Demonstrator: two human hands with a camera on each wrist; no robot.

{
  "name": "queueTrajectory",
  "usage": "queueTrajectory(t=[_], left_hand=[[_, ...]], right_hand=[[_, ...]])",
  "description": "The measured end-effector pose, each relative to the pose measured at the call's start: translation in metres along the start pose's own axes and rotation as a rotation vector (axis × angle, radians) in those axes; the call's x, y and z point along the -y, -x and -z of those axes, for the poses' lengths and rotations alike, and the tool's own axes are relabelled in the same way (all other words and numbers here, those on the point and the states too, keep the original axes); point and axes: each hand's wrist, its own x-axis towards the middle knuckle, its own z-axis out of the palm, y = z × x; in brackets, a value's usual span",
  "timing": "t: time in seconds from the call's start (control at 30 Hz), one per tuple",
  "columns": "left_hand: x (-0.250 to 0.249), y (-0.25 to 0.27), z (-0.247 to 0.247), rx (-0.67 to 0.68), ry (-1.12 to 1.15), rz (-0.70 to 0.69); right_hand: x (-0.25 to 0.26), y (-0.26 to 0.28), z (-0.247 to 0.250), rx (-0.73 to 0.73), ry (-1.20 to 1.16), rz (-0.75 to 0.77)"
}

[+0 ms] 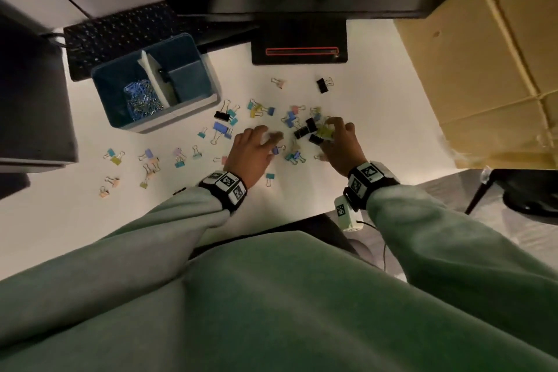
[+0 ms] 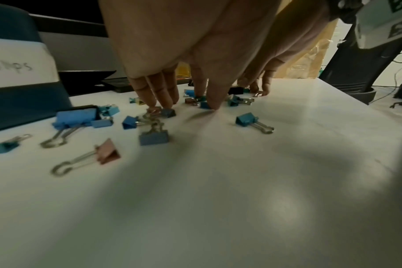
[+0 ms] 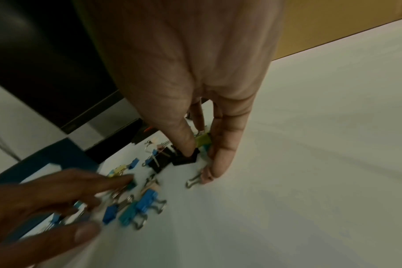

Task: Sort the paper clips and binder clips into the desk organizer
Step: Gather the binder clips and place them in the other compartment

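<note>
A blue desk organizer (image 1: 197, 90) stands at the back left of the white desk (image 1: 377, 136), and its left compartment holds paper clips (image 1: 142, 101). Coloured and black binder clips (image 1: 223, 127) lie scattered across the desk. My left hand (image 1: 268, 137) reaches down with fingers extended, and its fingertips (image 2: 163, 103) touch small clips on the desk. My right hand (image 1: 327, 130) is curled over a cluster of clips. Its thumb and fingers (image 3: 216, 159) pinch a yellow-green binder clip (image 3: 203, 138) beside black ones (image 3: 186, 159).
A black monitor base (image 1: 299, 45) sits behind the clips, with a keyboard (image 1: 120, 30) behind the organizer. A cardboard box (image 1: 483, 69) bounds the desk on the right and a dark case (image 1: 30, 100) on the left. The organizer's front carries a handwritten label (image 2: 18, 65).
</note>
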Motion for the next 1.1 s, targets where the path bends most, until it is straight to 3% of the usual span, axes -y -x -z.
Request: queueTrajectory(t=[0.2,0.37,0.5,0.63,0.77,0.83,0.93,1.1], left_hand=[[0.033,-0.018,0.018,-0.123,0.014,0.152],[0.036,-0.039,0.019,-0.002,-0.059,0.180],[0.036,-0.018,0.013,-0.041,-0.159,0.146],[0.035,0.017,0.004,0.005,-0.187,0.087],[0.037,0.031,0.006,-0.032,-0.038,0.216],[0.038,0.022,0.009,-0.027,0.012,0.281],[0.029,0.001,0.015,0.033,-0.031,0.253],[0.016,-0.014,0.018,0.021,0.100,0.250]], right_hand=[[-0.018,0.017,0.005,-0.081,0.027,0.036],[-0.001,0.005,-0.005,-0.015,0.199,0.180],[0.021,-0.009,-0.016,0.024,0.317,0.190],[0.026,-0.013,-0.018,-0.014,0.231,0.185],[0.016,-0.007,-0.007,-0.134,0.280,0.151],[0.016,-0.007,-0.007,-0.089,0.360,0.113],[0.034,-0.012,-0.020,0.029,0.491,0.137],[0.066,-0.014,-0.043,0.051,0.406,0.164]])
